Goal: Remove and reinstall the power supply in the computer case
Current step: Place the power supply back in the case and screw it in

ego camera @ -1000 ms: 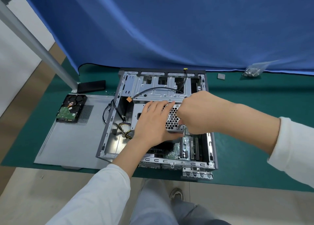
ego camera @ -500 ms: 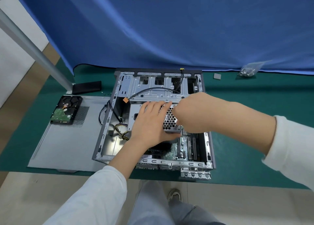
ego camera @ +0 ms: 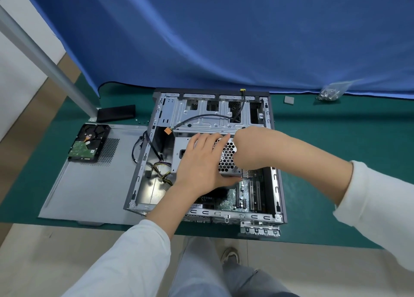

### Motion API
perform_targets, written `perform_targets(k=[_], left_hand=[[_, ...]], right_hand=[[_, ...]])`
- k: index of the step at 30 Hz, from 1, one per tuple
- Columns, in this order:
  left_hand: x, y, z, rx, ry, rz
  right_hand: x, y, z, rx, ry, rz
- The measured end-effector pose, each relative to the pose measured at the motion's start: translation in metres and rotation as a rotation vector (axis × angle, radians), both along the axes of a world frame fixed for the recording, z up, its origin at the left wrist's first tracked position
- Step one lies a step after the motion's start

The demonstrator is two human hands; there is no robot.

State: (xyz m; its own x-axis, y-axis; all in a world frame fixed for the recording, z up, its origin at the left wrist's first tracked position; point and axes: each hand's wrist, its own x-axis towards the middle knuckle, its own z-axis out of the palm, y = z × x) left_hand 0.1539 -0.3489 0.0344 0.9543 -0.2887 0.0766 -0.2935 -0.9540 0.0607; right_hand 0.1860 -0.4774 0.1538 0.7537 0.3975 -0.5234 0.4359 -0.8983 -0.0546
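The silver power supply (ego camera: pixel 227 156), with a honeycomb grille, lies inside the open computer case (ego camera: pixel 277 184), which rests on its side on the green mat. My left hand (ego camera: pixel 199 162) lies over the supply's top, fingers reaching the far edge and thumb along the near edge, gripping it. My right hand (ego camera: pixel 248 148) curls over the supply's right end, with its fingertips hidden. Yellow and black cables (ego camera: pixel 163 173) trail from the supply's left side onto the case floor.
The motherboard (ego camera: pixel 242 193) sits just in front of the supply. A black cable with an orange plug (ego camera: pixel 167 130) crosses the drive cage. The side panel (ego camera: pixel 89 184) with a hard drive (ego camera: pixel 88 143) on it lies to the left. A screw bag (ego camera: pixel 330 92) is at the far right.
Both hands stay on the power supply in about the same place in the case. Only the head view has shifted a little.
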Motion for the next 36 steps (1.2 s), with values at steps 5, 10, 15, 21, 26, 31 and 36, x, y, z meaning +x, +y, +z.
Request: perform_targets(k=[5, 10, 15, 21, 26, 31, 36], left_hand=[[0.000, 0.000, 0.001, 0.013, 0.021, 0.013], [0.004, 0.007, 0.005, -0.033, 0.073, -0.025], [0.014, 0.029, 0.012, -0.196, 0.111, 0.032], [0.025, 0.033, 0.003, -0.138, 0.091, 0.216], [0.026, 0.036, 0.001, -0.151, 0.091, 0.200], [0.025, 0.035, 0.000, -0.190, 0.088, 0.206], [0.025, 0.036, 0.002, -0.234, 0.082, 0.208]], right_hand=[[0.004, -0.006, -0.002, -0.043, 0.042, -0.012], [0.024, -0.038, 0.014, 0.180, 0.121, -0.115], [0.064, -0.077, -0.002, 0.560, 0.022, -0.384], [0.086, -0.055, -0.098, 0.595, -0.095, -0.438], [0.097, -0.032, -0.131, 0.503, -0.221, -0.294], [0.092, -0.026, -0.150, 0.569, -0.243, -0.314], [0.084, -0.029, -0.148, 0.619, -0.246, -0.305]])
